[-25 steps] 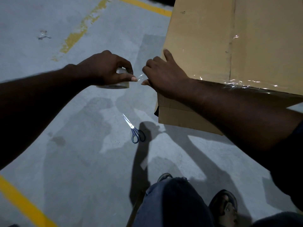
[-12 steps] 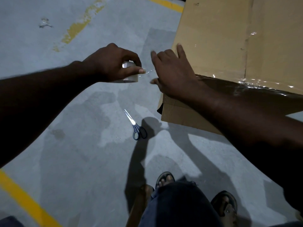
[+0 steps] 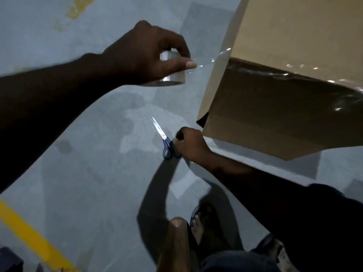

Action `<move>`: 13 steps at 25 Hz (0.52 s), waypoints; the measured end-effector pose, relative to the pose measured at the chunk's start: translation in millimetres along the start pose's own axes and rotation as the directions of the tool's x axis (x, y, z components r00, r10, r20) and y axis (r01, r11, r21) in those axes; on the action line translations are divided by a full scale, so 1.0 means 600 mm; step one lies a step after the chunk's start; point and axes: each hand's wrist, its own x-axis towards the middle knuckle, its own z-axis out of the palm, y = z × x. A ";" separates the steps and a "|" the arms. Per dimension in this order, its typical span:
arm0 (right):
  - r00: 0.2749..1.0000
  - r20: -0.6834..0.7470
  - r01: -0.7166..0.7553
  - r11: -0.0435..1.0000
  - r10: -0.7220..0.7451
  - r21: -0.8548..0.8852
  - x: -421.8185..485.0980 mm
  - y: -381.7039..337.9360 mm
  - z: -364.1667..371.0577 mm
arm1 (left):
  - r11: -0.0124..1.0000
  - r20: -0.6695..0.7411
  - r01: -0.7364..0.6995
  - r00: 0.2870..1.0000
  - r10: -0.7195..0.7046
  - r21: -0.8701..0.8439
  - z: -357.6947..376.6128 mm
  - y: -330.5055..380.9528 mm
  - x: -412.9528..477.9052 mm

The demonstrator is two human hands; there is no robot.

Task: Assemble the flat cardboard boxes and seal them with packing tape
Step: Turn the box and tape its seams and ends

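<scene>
Gripping the roll (image 3: 170, 75) in the upper middle of the frame, the left hand (image 3: 145, 54) curls its fingers over the top of it, and the thumb lies flat along the side that faces the box (image 3: 294, 36). A clear strip of tape (image 3: 208, 63) runs from under the thumb tip to the right and meets the box at its near left corner. It hangs taut in the air between the two. From that corner more tape, shiny and wrinkled, follows the box's top front edge toward the right edge of the frame.

The box fills the upper right. Its top is lit and its front face is in shade. At the lower left corner of the front a flap stands slightly ajar and leaves a small dark gap.

The right hand (image 3: 191, 144) is in the lower middle, just below that corner, down at the floor (image 3: 78, 154). Its fingers are curled and touch the blue handles of the scissors (image 3: 163, 135). Whether they already grip the handles cannot be told. The scissors lie flat on the grey floor, blades closed and pointing to the upper left.

A yellow line (image 3: 29, 232) crosses the lower left corner. A foot (image 3: 198, 222) in a sandal shows at the bottom centre.
</scene>
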 end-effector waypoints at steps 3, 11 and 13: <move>0.992 0.053 -0.114 0.993 0.116 -0.024 0.049 0.027 0.071 | 0.999 -0.044 -0.015 0.999 0.013 -0.048 0.022 -0.016 0.000; 0.921 0.249 -0.338 0.932 0.299 0.129 0.097 0.091 0.190 | 0.977 -0.133 -0.052 0.991 0.024 -0.206 0.055 -0.043 0.009; 0.953 0.186 -0.248 0.968 0.240 0.024 0.084 0.092 0.195 | 0.973 -0.138 -0.042 0.990 0.011 -0.225 0.060 -0.040 0.010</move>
